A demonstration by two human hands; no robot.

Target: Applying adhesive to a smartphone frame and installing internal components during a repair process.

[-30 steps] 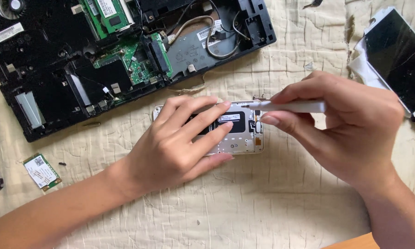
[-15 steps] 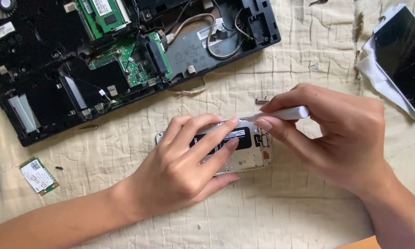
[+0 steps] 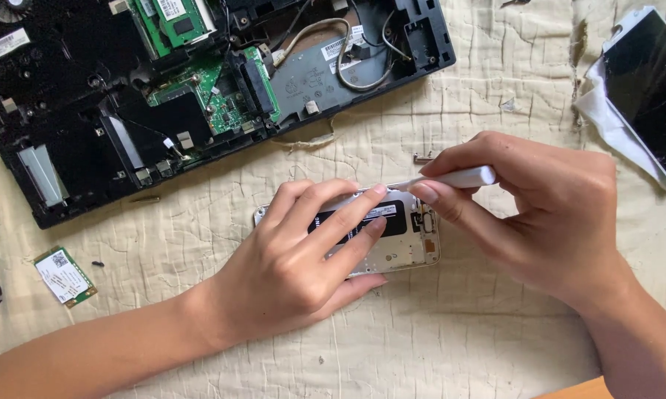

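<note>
Opened phone (image 3: 392, 244), lying on the quilted cloth (image 3: 459, 332) below the dismantled laptop (image 3: 200, 96), is pinned flat by the left hand (image 3: 303, 258); the white tool (image 3: 451, 178), pinched by the right hand (image 3: 547, 214), has been shifted to the phone's upper edge, suggesting prying there.

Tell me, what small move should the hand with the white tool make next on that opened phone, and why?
Probably a gentle push of the white tool deeper along the top edge of the opened phone, then a slight lift. The right hand already holds the tool's tip at that edge, and the left hand presses flat on the phone's black battery, steadying it on the cloth.
</note>
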